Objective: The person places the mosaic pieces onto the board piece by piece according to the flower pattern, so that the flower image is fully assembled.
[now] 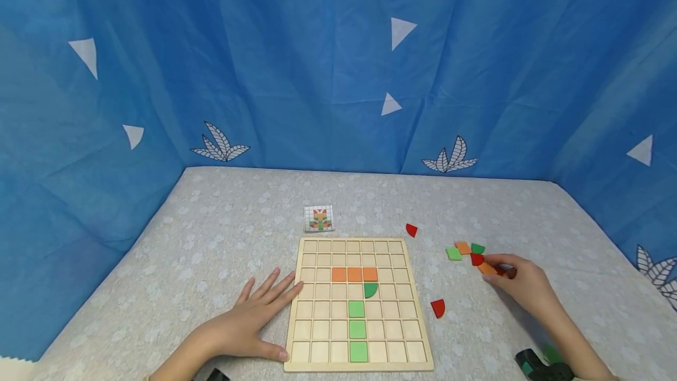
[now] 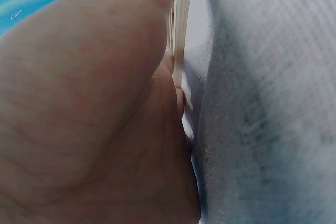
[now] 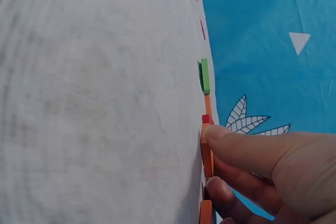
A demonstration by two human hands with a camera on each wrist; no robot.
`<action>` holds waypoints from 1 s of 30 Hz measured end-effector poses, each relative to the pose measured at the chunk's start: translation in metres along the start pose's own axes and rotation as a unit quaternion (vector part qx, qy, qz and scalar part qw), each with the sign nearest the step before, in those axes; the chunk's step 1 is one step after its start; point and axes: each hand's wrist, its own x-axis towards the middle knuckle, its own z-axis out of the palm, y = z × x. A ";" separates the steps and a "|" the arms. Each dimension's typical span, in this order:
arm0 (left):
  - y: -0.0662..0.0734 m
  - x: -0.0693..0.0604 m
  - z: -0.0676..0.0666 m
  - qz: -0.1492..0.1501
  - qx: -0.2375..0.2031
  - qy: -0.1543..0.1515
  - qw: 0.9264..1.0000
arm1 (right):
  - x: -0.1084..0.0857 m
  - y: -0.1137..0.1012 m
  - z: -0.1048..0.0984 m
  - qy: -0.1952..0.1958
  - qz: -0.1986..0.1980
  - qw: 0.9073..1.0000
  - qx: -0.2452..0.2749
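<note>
Right hand: we see thumb and fingertips of the right hand [image 1: 520, 282] drawn in to a narrow gap, pinching an orange piece [image 1: 486, 268]; we cannot tell whether it is lifted.
Left hand: our left hand [image 1: 252, 317] is spread wide, its fingertips touching the left edge of the wooden board [image 1: 339, 329].
Pieces near the grip: we find a red piece [image 1: 477, 259] just beside the orange one, then a dark green piece [image 1: 478, 249], an orange square [image 1: 463, 248] and a light green square [image 1: 453, 253].
In the way: our right fingers cover part of the held piece; a loose red quarter piece [image 1: 438, 308] lies between board and right hand.
On the board: we see an orange row [image 1: 354, 274], a dark green quarter piece [image 1: 371, 290] below its right end, and a light green column [image 1: 357, 329] nearer us.
Beyond the board: we have a picture card [image 1: 319, 218].
Held piece's direction: in the head view we see it slant from upper left to lower right; its full outline is hidden.
</note>
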 end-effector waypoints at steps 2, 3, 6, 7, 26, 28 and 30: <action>0.000 0.000 0.000 0.000 0.001 0.000 1.000 | -0.001 0.000 0.001 0.006 0.000 1.000 -0.001; 0.000 0.000 0.000 0.000 0.001 0.000 1.000 | -0.001 0.000 0.002 0.008 -0.001 1.000 -0.001; 0.000 0.000 0.000 -0.001 0.002 -0.001 1.000 | -0.002 -0.001 0.003 0.009 -0.002 1.000 -0.003; 0.000 0.000 0.001 -0.001 0.001 -0.001 1.000 | -0.002 -0.002 0.003 0.009 -0.003 1.000 -0.003; -0.001 0.000 0.001 0.003 0.001 0.000 1.000 | -0.002 0.002 0.012 0.038 -0.016 0.999 0.014; -0.001 0.001 0.000 0.003 0.003 0.000 1.000 | -0.002 0.002 0.013 0.040 -0.018 0.999 0.017; 0.000 0.001 0.000 0.004 0.005 0.000 1.000 | -0.001 0.002 0.013 0.043 -0.021 0.999 0.019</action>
